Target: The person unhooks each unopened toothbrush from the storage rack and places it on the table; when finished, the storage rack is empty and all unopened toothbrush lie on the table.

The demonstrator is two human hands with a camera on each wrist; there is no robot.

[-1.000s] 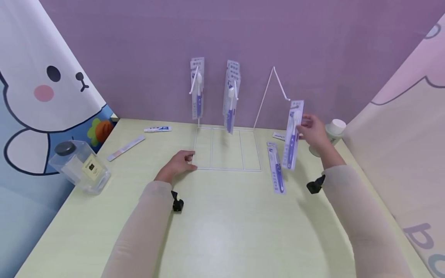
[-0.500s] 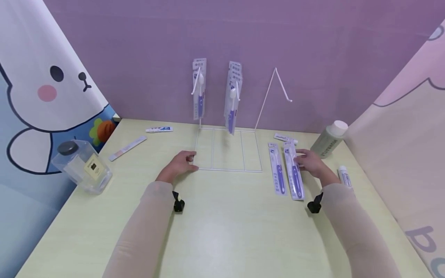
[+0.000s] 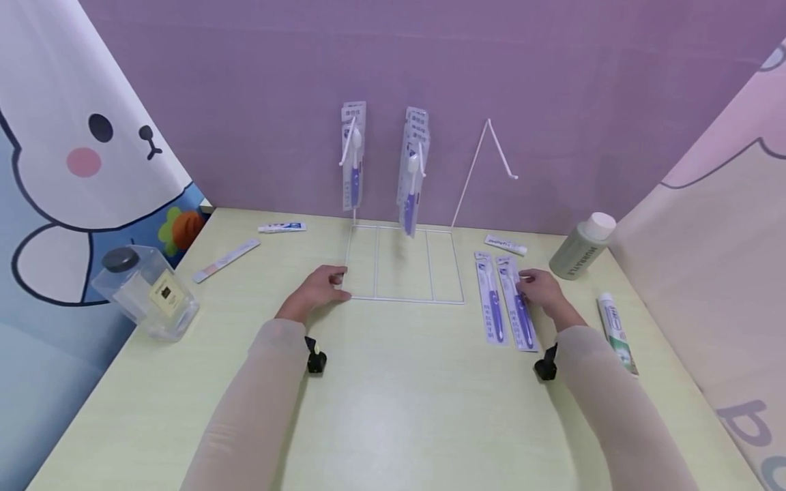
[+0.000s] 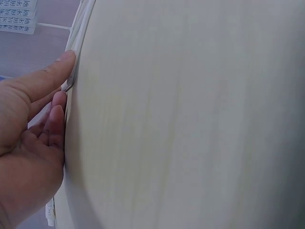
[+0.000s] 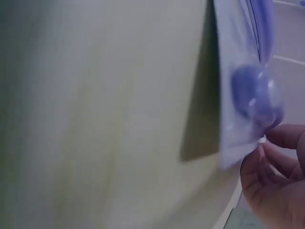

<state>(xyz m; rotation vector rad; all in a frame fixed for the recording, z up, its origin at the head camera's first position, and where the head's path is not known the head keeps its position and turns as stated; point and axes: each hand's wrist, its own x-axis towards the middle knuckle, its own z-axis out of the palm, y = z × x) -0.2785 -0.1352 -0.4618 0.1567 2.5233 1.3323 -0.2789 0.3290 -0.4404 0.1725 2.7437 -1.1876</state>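
My left hand (image 3: 316,290) holds the front left corner of a white wire rack (image 3: 402,299), thumb and fingers on its wires. Packaged toothbrushes hang from two of the rack's arms: a left bunch (image 3: 353,157) and a middle bunch (image 3: 410,177). The right arm (image 3: 502,153) of the rack is bare. On the table to the rack's right lie two purple toothbrushes in clear packs, a left one (image 3: 490,300) and a right one (image 3: 517,303). My right hand (image 3: 542,292) pinches the edge of the right pack (image 5: 233,119).
A small toothpaste tube (image 3: 505,245), a green-grey bottle (image 3: 580,249) and a bigger toothpaste tube (image 3: 616,331) lie or stand on the right. Leftward are another tube (image 3: 282,228), a slim flat packet (image 3: 226,260) and a clear dark-lidded bottle (image 3: 147,293). A purple backdrop (image 3: 276,136) hangs behind.
My right hand has lowered the packaged toothbrush from mid-air to the table beside the other one, and the pack has shifted slightly left. My left hand has stayed on the rack.
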